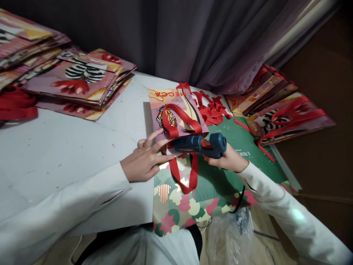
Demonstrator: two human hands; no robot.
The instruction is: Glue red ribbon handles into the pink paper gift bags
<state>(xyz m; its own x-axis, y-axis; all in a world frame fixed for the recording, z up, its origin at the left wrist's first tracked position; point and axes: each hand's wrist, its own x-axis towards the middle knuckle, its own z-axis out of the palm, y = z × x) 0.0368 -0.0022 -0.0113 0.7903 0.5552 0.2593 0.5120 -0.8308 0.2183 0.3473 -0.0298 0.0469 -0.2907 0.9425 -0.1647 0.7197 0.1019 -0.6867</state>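
A: Where's the paper bag (180,123)?
B: Middle of the table (82,158), left hand (146,158) on its near edge, fingers spread. Right hand (231,158): grip clamped on the glue gun (190,142).
A: Handling?
B: Bag probably light, stiffish, creases easily; press flat near edges. Red ribbon handle (196,127) likely soft. Gun rigid, heavier; hold its handle.

The glue gun (190,142) looks plastic — the bag (181,124), smooth paper.
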